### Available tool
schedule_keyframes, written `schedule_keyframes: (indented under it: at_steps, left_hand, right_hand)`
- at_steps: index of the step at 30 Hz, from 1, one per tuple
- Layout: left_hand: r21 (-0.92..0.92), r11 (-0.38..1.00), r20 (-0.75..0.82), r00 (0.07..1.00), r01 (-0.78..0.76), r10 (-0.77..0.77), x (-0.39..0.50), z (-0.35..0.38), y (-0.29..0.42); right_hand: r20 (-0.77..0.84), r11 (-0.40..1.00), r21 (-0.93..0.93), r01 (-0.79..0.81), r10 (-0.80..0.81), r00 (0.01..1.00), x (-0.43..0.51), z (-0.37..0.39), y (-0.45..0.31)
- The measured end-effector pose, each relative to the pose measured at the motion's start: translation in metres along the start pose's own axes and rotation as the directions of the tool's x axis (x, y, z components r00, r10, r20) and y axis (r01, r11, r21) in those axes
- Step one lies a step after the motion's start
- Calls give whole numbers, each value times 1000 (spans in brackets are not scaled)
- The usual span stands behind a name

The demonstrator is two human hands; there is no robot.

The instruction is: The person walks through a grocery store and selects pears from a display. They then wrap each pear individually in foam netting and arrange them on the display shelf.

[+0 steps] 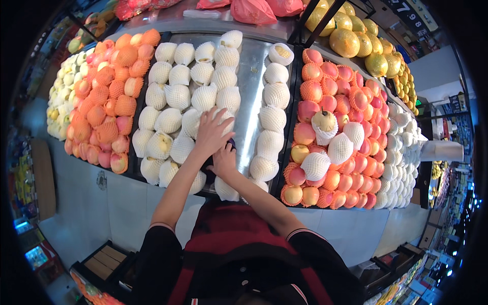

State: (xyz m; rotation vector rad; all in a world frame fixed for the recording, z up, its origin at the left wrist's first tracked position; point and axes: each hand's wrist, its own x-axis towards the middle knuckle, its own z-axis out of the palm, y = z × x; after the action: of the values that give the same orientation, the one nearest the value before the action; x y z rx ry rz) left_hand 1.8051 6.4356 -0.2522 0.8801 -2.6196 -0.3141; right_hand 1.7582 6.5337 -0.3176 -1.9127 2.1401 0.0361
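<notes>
Rows of fruit in white foam net sleeves [178, 97] fill the left part of a metal display shelf [249, 76]. My left hand [213, 129] lies with spread fingers on a sleeved fruit in the rightmost of these rows. Just below and right of it, my right hand [224, 159] is at a small dark purple or black thing [231, 143], partly hidden under the fingers; whether it is gripped cannot be told. A single column of sleeved fruit [270, 143] stands at the shelf's right side.
Apples in orange-pink nets [350, 103] lie to the right, with a bare-topped pear [325, 122] and several white-sleeved fruits [340, 148] on them. More netted fruit [99, 95] is at left. Yellow pomelos [344, 42] and pink bags [253, 11] sit at the back. Black dividers [291, 114] separate sections.
</notes>
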Motion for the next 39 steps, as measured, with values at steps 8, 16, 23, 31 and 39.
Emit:
schedule_keyframes:
  at_steps: [8,16,23,31,39]
  left_hand:
    - [-64,989,180,974,-130,140,23,19,-49]
    - [-96,979,119,975,-178,189,18,34,-61]
    - [-140,978,109,979,-154,170,22,24,-52]
    - [-55,994,82,992,-96,100,66,35,-38]
    - [-258,965,89,996,37,-14,78,31,-55]
  right_hand:
    - [-130,577,813,74,56,990,-20,-82,63]
    - [-214,127,976,179,372,903,55,-246,96]
    - [-533,661,746,76,526,663,220,-267,153]
    - [-445,961,128,-244,276,852,337,-116,194]
    - [-556,956,28,-293,259,790,311,-51,178]
